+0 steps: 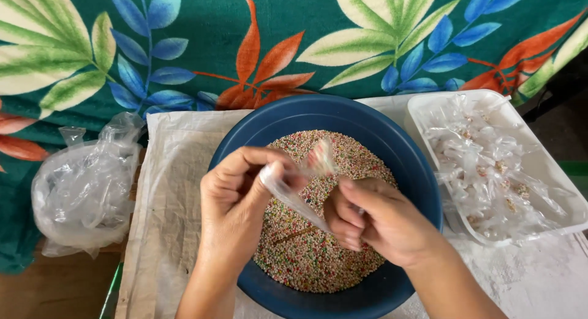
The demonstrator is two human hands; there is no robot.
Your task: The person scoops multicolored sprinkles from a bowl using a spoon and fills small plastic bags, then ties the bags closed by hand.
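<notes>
— What does the head view show in the middle?

— A round dark blue basin (pixel 409 172) sitting on a pale woven sheet (pixel 174 172) that covers the tabletop. The basin is filled with tiny multicoloured beads (pixel 306 258), pink, green, white and yellow mixed together.

— And the hands?

— Both are over the basin. The left hand (pixel 236 202) has its fingers curled in, pinching the upper end of a small clear plastic bag (pixel 294 193) between thumb and forefinger. The right hand (pixel 380 224) is also closed, its fingers gripping the lower end of the same bag. The bag stretches slantwise between them, just above the beads, with a twisted tuft sticking up near the basin's middle.

— Is anything inside the bag?

— I cannot tell; the plastic is see-through and the beads behind it confuse the view.

— What lies to the sides?

— Toward the right edge of the tabletop, just beside the basin, a white rectangular tray (pixel 554 172) holds a heap of small clear packets (pixel 484 166), some with beads showing inside. Toward the left edge, well apart from the basin, sits a crumpled clear plastic bundle (pixel 82 187). Along the far edge hangs a green cloth (pixel 220 18) printed with large blue, orange and pale leaves.
</notes>
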